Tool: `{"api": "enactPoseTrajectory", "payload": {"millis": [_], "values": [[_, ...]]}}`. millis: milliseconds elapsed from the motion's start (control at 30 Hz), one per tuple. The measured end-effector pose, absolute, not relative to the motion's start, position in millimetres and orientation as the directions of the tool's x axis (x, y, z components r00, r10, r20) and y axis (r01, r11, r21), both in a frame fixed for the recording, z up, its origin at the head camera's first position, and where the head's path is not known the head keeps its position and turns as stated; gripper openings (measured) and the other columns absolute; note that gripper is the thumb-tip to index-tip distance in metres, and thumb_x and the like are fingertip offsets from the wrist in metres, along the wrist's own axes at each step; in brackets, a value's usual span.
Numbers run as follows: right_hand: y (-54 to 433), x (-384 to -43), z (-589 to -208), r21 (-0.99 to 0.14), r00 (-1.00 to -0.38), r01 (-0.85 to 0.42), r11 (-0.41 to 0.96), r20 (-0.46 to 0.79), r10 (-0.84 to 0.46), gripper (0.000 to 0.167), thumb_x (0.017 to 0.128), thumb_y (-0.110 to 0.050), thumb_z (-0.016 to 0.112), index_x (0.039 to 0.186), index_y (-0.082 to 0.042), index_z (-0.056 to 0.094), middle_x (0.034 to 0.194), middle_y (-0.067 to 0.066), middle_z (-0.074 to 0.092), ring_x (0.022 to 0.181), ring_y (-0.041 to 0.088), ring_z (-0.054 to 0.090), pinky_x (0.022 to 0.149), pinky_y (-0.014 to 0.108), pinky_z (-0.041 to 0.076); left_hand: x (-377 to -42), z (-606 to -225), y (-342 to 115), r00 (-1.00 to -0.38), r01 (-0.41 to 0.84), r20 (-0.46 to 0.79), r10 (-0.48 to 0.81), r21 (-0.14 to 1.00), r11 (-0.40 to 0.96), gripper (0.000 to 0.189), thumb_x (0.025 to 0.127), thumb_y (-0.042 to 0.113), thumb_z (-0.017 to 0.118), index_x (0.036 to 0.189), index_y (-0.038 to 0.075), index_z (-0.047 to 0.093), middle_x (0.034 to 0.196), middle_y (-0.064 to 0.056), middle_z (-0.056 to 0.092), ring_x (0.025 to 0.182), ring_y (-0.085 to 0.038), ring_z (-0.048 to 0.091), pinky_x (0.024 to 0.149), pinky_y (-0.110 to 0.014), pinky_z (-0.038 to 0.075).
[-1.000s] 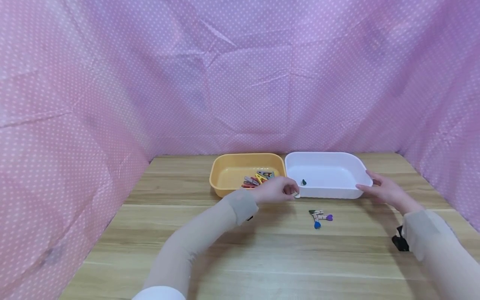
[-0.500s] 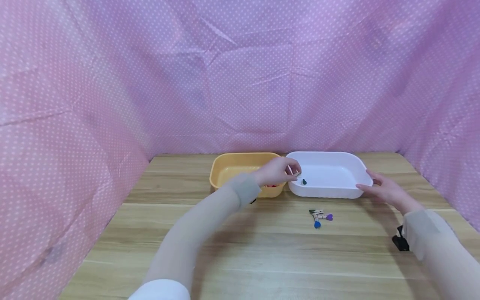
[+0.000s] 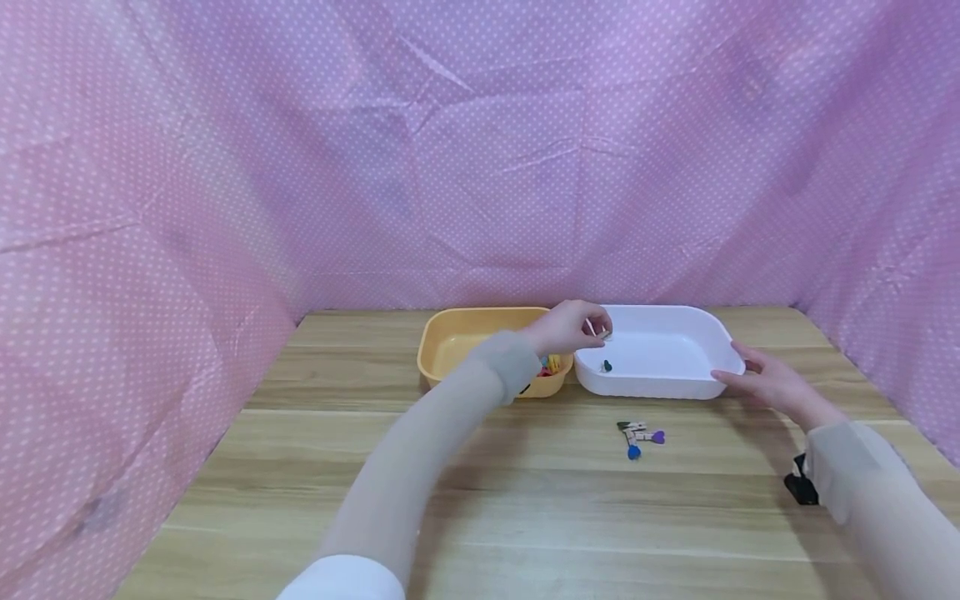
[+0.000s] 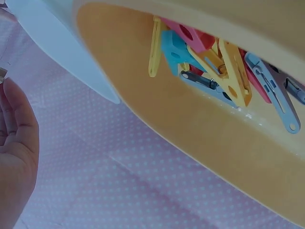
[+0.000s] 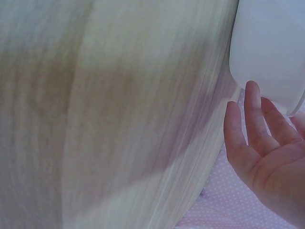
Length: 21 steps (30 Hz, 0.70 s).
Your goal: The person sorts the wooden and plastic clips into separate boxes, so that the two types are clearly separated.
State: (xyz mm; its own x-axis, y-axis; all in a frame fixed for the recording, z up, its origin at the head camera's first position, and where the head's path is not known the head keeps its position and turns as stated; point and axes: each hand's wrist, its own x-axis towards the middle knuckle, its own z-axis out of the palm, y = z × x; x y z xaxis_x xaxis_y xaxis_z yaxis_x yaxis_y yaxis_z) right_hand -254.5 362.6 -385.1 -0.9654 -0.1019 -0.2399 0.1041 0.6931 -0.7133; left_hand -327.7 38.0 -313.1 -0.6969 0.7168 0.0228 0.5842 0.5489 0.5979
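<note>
My left hand (image 3: 566, 327) pinches a small wooden clothespin (image 3: 604, 334) over the left end of the white bin (image 3: 660, 387). In the left wrist view only a pale end of that clothespin (image 4: 2, 74) shows at the edge. A clothespin with a green heart (image 3: 607, 366) lies inside the white bin. My right hand (image 3: 780, 387) rests against the bin's right end, its fingers (image 5: 253, 107) extended along the outside in the right wrist view. Several wooden clothespins, with blue (image 3: 633, 452), purple (image 3: 657, 437) and dark green tops, lie in front of the bin.
A yellow bin (image 3: 450, 321) stands left of the white one and holds several coloured plastic clothespins (image 4: 233, 71). My left forearm crosses in front of it. Both bins stand on a wooden table (image 3: 525, 517), with a pink dotted cloth (image 3: 480, 167) behind and at the sides.
My left hand has moved up and slightly right with the clothespin, from the white bin's front left corner to over its left end. The right hand stays in place.
</note>
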Motion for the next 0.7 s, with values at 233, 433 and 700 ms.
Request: {"api": "enactPoseTrajectory", "payload": {"millis": [233, 433, 700], "values": [[363, -252, -383, -0.717, -0.966, 0.102, 0.690, -0.236, -0.102, 0.089, 0.096, -0.041, 0.052, 0.146, 0.006, -0.005, 0.141, 0.045, 0.016, 0.125, 0.049, 0.036, 0.090, 0.049, 0.050, -336, -319, 49, -0.732, 0.544, 0.000, 0.681, 0.602, 0.585, 0.015, 0.088, 0.011, 0.067, 0.103, 0.009, 0.065, 0.093, 0.001, 0.061, 0.086, -0.010, 0.056, 0.071, -0.012, 0.046], [361, -250, -384, -0.706, -0.973, 0.074, 0.705, -0.206, -0.104, 0.088, 0.096, -0.039, 0.053, 0.146, 0.010, 0.000, 0.139, 0.045, 0.020, 0.122, 0.048, 0.039, 0.087, 0.047, 0.052, -339, -327, 54, -0.751, 0.541, 0.002, 0.661, 0.575, 0.613, 0.015, 0.087, 0.010, 0.068, 0.101, 0.008, 0.065, 0.092, -0.001, 0.062, 0.085, -0.009, 0.055, 0.068, -0.012, 0.045], [360, -250, -385, -0.707, -0.977, 0.058, 0.705, -0.185, -0.106, 0.087, 0.096, -0.038, 0.054, 0.145, 0.011, 0.001, 0.138, 0.046, 0.022, 0.120, 0.047, 0.042, 0.084, 0.046, 0.053, -344, -333, 55, -0.779, 0.510, -0.008, 0.627, 0.574, 0.641, 0.015, 0.087, 0.010, 0.068, 0.102, 0.008, 0.066, 0.092, -0.002, 0.061, 0.084, -0.009, 0.055, 0.067, -0.013, 0.044]]}}
